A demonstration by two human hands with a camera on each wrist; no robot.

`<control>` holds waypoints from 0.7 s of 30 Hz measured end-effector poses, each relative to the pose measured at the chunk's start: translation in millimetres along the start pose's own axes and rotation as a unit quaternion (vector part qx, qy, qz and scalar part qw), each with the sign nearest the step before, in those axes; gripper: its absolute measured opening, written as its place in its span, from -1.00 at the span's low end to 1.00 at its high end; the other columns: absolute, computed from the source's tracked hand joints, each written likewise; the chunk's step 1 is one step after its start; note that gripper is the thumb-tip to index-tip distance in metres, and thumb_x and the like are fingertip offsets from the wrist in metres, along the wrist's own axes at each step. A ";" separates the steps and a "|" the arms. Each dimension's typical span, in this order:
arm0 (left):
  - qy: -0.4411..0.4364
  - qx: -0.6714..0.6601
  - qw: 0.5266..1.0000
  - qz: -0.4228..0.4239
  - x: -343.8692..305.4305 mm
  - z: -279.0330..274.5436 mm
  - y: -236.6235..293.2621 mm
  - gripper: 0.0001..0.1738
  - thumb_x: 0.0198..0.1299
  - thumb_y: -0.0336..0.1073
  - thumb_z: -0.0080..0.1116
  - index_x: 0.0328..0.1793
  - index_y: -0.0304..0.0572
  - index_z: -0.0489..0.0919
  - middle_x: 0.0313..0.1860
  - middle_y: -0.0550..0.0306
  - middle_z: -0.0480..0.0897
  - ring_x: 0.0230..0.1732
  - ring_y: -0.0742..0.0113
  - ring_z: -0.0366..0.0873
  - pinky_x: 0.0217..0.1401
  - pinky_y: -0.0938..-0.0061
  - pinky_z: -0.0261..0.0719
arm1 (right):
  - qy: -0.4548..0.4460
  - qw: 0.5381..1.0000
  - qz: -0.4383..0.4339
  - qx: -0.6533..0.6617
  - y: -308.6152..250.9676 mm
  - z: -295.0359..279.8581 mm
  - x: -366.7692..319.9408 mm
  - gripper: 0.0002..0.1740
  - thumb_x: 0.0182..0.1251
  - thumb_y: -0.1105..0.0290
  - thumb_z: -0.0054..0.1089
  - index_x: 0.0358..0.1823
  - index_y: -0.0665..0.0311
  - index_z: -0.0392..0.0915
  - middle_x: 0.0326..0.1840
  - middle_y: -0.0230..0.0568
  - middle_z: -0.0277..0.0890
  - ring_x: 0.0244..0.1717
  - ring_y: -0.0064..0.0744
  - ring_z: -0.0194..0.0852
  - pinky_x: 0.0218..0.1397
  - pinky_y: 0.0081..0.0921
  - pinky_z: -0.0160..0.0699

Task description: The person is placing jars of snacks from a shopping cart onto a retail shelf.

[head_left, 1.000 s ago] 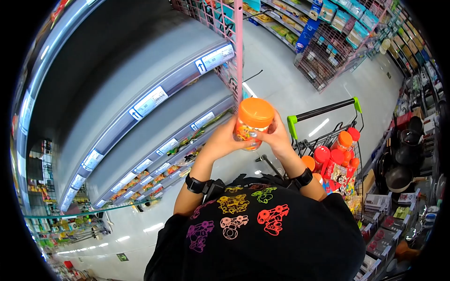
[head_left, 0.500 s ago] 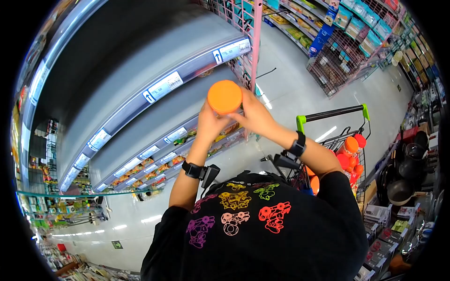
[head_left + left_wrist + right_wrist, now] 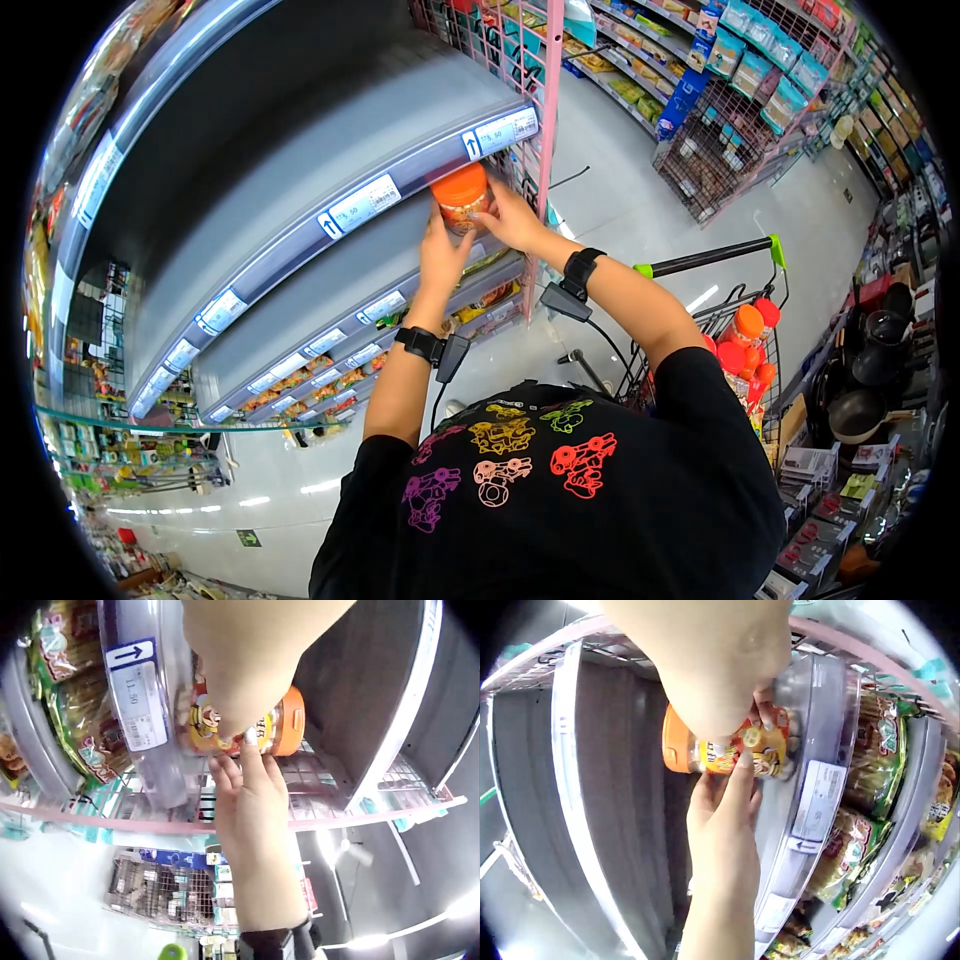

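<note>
A clear plastic jar (image 3: 461, 200) with an orange screw lid (image 3: 459, 184) and a red-and-yellow cartoon label stands upright between both hands. It is at the right end of a shelf, just under the price rail (image 3: 430, 170) of the shelf above. My left hand (image 3: 440, 250) grips the jar's left side, and its thumb lies across the label in the right wrist view. From the other side my right hand (image 3: 513, 217) grips it, thumb (image 3: 250, 742) on the label in the left wrist view. Pale pieces show through the jar wall (image 3: 791, 735).
Bagged snacks (image 3: 870, 750) fill the lower shelf. A pink wire-grid panel (image 3: 550, 110) closes the shelf's right end. Behind my right arm stands a shopping cart (image 3: 710, 257) holding several orange- and red-lidded jars (image 3: 747, 323). Dark pans (image 3: 857, 415) line the right side.
Both hands have carried the jar from in front of my body leftward and forward to the shelf, under the upper price rail. Its lid tipped toward the camera midway. The cart stays behind at right.
</note>
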State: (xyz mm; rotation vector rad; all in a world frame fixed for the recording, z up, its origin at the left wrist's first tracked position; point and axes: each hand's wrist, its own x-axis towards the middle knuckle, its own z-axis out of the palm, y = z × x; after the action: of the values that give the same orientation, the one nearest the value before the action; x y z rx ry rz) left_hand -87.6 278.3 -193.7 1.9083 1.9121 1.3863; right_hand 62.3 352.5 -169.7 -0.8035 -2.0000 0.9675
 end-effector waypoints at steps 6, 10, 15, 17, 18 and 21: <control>-0.052 0.076 0.996 0.019 -2.8 7.4 -8.3 0.02 0.04 -0.18 0.26 0.46 -0.54 -0.08 0.31 -0.47 0.28 0.24 -0.28 0.37 0.26 0.15 0.37 | 0.030 0.993 -0.067 -0.095 13.4 5.9 7.7 -0.18 0.09 0.46 0.24 0.36 0.44 0.02 0.08 0.31 0.36 0.11 0.27 0.34 0.17 -0.09 0.37; -0.059 0.218 0.974 0.015 -5.3 22.7 -13.0 0.09 -0.01 0.01 0.27 0.47 -0.52 -0.04 0.39 -0.40 0.21 0.31 -0.15 0.32 0.33 0.17 0.27 | 0.063 0.986 -0.070 -0.135 29.6 16.7 25.4 -0.15 0.06 0.47 0.26 0.37 0.43 0.00 0.09 0.30 0.35 0.07 0.28 0.36 0.14 -0.08 0.39; -0.065 0.282 0.957 0.006 -1.3 25.5 -6.4 0.10 -0.02 0.10 0.24 0.47 -0.46 0.00 0.47 -0.28 0.14 0.47 -0.03 0.13 0.41 0.08 0.14 | 0.128 0.970 -0.077 -0.192 44.0 29.1 25.6 -0.17 0.01 0.43 0.32 0.32 0.42 0.10 0.10 0.22 0.36 0.09 0.20 0.36 0.13 -0.12 0.40; -0.068 0.308 0.949 -0.002 -1.2 27.1 -5.9 0.12 -0.04 0.15 0.23 0.48 -0.45 0.00 0.48 -0.23 0.15 0.50 0.01 0.08 0.44 0.03 0.08 | 0.143 0.966 -0.083 -0.198 42.2 29.9 25.8 -0.20 0.01 0.40 0.33 0.29 0.43 0.15 0.09 0.21 0.36 0.07 0.19 0.37 0.12 -0.13 0.41; -0.063 0.310 0.949 -0.003 -0.2 26.9 -4.6 0.12 -0.04 0.16 0.22 0.48 -0.45 0.01 0.48 -0.22 0.15 0.50 0.02 0.08 0.44 0.04 0.07 | 0.149 0.966 -0.083 -0.192 43.2 30.3 25.6 -0.23 0.01 0.38 0.33 0.26 0.43 0.18 0.06 0.20 0.37 0.06 0.18 0.37 0.11 -0.13 0.42; -0.052 0.312 0.948 -0.005 -1.0 29.5 -3.6 0.12 -0.04 0.18 0.22 0.48 -0.44 0.02 0.47 -0.20 0.17 0.50 0.04 0.09 0.45 0.06 0.06 | 0.161 0.967 -0.079 -0.179 48.0 32.8 21.7 -0.32 0.02 0.34 0.33 0.16 0.41 0.24 -0.03 0.18 0.38 0.01 0.18 0.39 0.06 -0.12 0.43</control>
State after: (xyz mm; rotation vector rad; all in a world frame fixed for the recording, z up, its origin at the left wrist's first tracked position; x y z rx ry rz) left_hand -71.3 293.1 -213.6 2.1396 2.5031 0.6864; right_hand 33.7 382.6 -215.9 -0.9121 -1.9360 0.3560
